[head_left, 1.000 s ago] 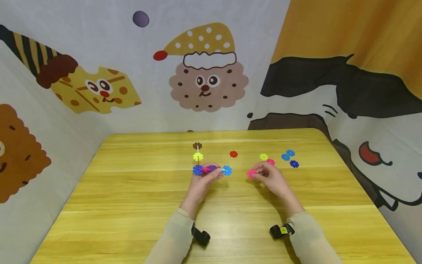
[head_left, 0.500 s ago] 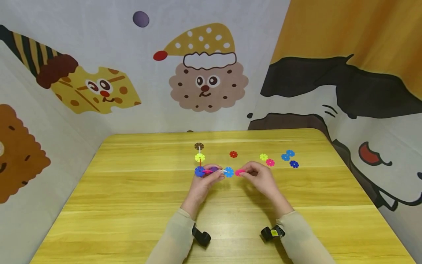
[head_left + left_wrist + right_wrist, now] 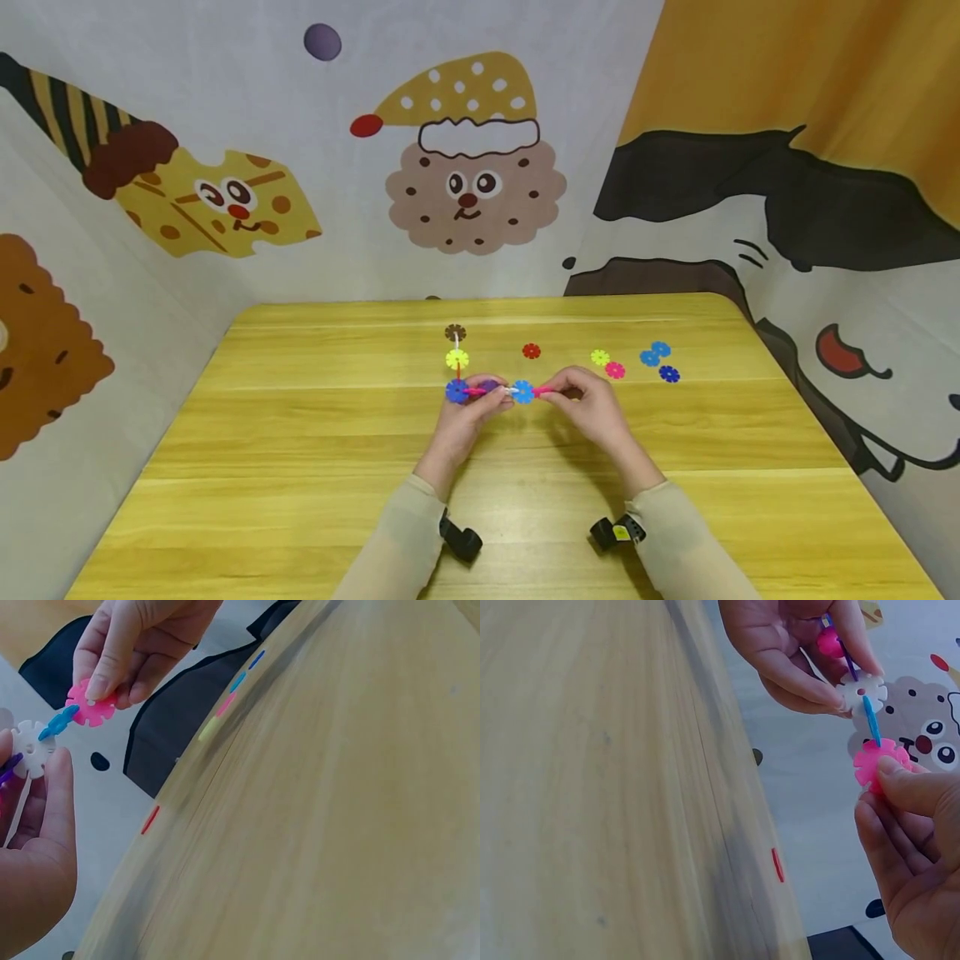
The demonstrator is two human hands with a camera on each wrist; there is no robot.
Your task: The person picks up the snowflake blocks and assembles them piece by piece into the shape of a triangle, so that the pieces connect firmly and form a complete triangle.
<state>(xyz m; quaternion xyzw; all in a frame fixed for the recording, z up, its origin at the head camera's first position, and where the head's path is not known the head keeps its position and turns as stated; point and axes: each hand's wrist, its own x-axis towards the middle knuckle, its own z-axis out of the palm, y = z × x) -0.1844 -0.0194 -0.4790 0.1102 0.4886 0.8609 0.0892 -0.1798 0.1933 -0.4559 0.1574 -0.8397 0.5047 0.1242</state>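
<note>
My left hand (image 3: 461, 417) pinches a white snowflake disc (image 3: 34, 750) in a chain of interlocking discs held above the table. The chain runs left through a purple disc (image 3: 489, 387) and a pink one to a dark blue disc (image 3: 457, 391). From there it turns away to a yellow-green disc (image 3: 457, 359) and a brown disc (image 3: 455, 332). A light blue disc (image 3: 58, 722) sits on the white disc's right side. My right hand (image 3: 596, 408) pinches a pink snowflake disc (image 3: 877, 761) between thumb and fingers, its edge meeting the light blue disc's edge.
Loose discs lie toward the back of the wooden table (image 3: 300, 467): a red one (image 3: 531, 351), a yellow-green one (image 3: 600, 357), a pink one (image 3: 615, 370), light blue ones (image 3: 650, 357) and a dark blue one (image 3: 670, 374). A cartoon-printed curtain (image 3: 330, 192) hangs behind.
My right hand has moved left with the pink disc, from near the loose discs to the light blue end of the chain. The left hand has shifted slightly right with the chain.
</note>
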